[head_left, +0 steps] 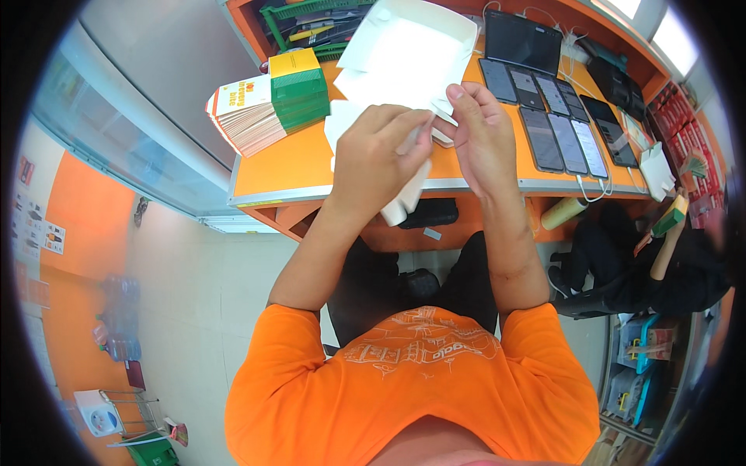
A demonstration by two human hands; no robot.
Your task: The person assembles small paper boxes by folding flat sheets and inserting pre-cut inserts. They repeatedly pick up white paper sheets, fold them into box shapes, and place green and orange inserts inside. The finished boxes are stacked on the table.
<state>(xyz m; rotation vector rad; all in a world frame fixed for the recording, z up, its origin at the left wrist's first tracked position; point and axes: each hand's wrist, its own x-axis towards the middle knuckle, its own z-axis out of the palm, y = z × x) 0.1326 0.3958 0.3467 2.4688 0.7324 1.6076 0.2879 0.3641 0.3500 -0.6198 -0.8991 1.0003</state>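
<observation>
A white paperboard box point(408, 50), part folded with its flaps raised, stands at the desk's front edge before me. My left hand point(381, 151) is closed, thumb and fingers pinching a white paperboard flap; its palm hides part of the piece. White flaps point(406, 202) stick out below that hand, past the desk edge. Beside it, my right hand point(486, 140) is raised at the box's right edge, palm turned inward, thumb and fingers apart. One of its fingers reaches toward the left fingertips; nothing shows in its grasp.
Flat printed cartons point(245, 113) stand packed upright at the desk's left, by a green and yellow stack point(299, 89). Several phones point(542, 140) with cables and a laptop point(522, 43) cover the right side. A green basket point(272, 27) sits behind. Another person point(660, 264) sits at right holding a carton.
</observation>
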